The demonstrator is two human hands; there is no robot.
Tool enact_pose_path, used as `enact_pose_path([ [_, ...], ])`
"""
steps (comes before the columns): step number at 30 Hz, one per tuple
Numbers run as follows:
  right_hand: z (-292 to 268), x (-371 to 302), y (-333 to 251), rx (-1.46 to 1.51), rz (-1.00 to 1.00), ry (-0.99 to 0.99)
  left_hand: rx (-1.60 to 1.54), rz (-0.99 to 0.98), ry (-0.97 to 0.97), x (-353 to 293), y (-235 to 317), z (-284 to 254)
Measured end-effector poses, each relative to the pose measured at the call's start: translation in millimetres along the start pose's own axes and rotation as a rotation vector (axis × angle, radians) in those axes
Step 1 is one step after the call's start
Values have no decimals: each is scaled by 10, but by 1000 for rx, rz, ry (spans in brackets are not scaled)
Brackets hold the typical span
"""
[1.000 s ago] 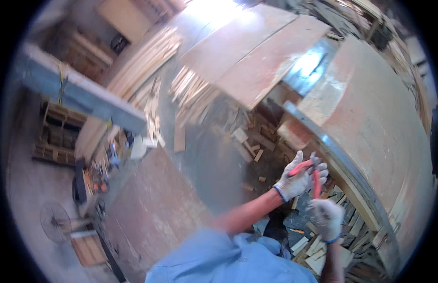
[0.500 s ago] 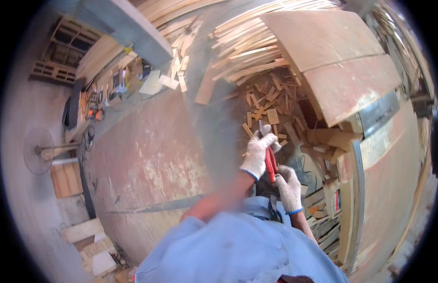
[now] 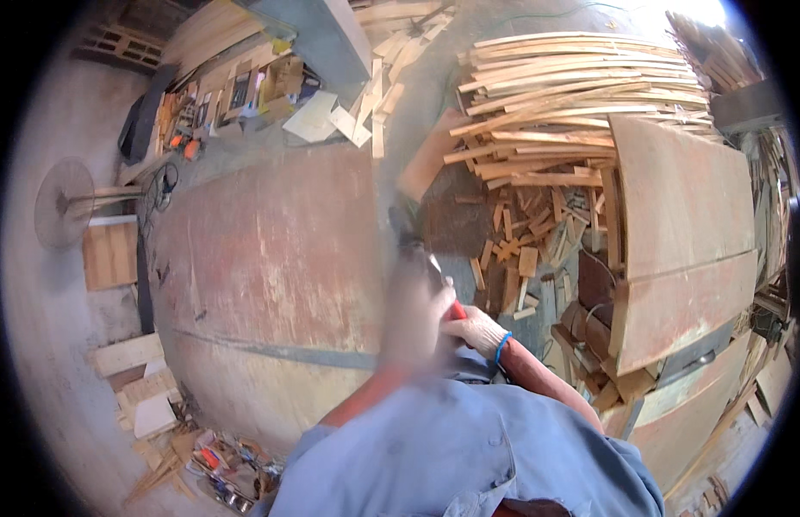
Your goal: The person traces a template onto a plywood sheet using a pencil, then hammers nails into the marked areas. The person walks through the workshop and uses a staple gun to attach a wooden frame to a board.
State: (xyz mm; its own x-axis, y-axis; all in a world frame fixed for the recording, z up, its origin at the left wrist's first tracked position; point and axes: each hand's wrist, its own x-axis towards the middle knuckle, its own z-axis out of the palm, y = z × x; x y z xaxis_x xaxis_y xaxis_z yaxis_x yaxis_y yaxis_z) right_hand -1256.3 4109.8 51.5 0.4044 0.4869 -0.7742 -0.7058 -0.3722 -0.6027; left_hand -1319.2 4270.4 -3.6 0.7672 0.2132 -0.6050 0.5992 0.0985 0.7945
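In front of my body I hold a red-handled tool (image 3: pixel 457 311) with a pale metal front part; its exact kind I cannot make out. My left hand (image 3: pixel 426 319), in a white work glove and partly smeared, closes round the tool's middle. Lower and to the right, my right hand (image 3: pixel 481 331) wears a white glove with a blue cuff, its fingers closed at the red handle's near end. The tool points away from me, between a large worn board tabletop (image 3: pixel 270 250) and a heap of wood offcuts (image 3: pixel 527 258).
A stack of long wood strips (image 3: pixel 572 95) lies at the far right, beside a raised board-topped bench (image 3: pixel 688 207). A grey post (image 3: pixel 326 34) rises at the far left. Along the left wall stands a fan (image 3: pixel 65 204). Tools and scraps (image 3: pixel 227 461) lie low at the left.
My view has turned, so the benches and wood stack sit further right or lower. Both hands have shifted left in the picture with the red-handled tool still in them.
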Motion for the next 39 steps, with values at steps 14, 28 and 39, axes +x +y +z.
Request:
enact_pose_path([
  [14, -2297, 2176, 503, 404, 633, 777, -143, 113, 31, 4566, 2828, -2477],
  [28, -3742, 5207, -1340, -635, 539, 306, 1108, -347, -260, 6885, 2428, -2656],
  [39, -6747, 4629, -6673, 618, -66, 754, 597, -360, -103, 9411, 5551, -1114],
])
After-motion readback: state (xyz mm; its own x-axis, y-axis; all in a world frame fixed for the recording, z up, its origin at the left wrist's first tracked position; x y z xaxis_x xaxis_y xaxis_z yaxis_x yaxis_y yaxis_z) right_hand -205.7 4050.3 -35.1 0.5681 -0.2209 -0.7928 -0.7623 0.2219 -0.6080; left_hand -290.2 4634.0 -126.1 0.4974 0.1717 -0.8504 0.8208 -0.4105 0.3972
